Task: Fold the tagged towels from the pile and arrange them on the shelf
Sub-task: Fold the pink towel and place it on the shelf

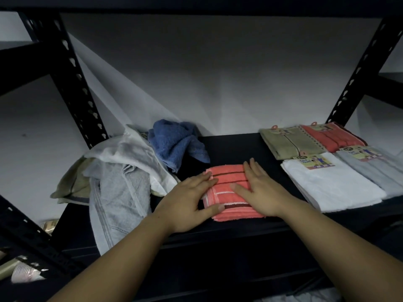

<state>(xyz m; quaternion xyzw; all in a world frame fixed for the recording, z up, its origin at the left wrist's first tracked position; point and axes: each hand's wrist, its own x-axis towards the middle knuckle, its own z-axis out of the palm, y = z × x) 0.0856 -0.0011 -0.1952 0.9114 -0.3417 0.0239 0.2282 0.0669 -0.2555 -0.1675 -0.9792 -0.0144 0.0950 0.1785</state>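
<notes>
Landmark: folded coral terry towel with dark stripes (226, 192), at the front middle of the black metal shelf (235, 144).
Left hand (192, 201): flat, fingers straight, pressing the coral towel's left edge, likely to hold the fold.
Right hand (259, 190): flat on its right half, smoothing it.
Pile: loose grey, white and blue towels (130, 171), left of the coral towel, unfolded.
Done: four folded tagged towels (327, 162), right of it, in neat rows.

Two hands are seen, a left hand (192, 199) and a right hand (260, 188). Five folded towels can be counted: one coral towel (226, 192) in the middle, plus one beige (287, 141), one red (335, 136), one white (331, 184) and one grey (379, 166). One pile of unfolded towels (130, 168) is counted at the left.
</notes>
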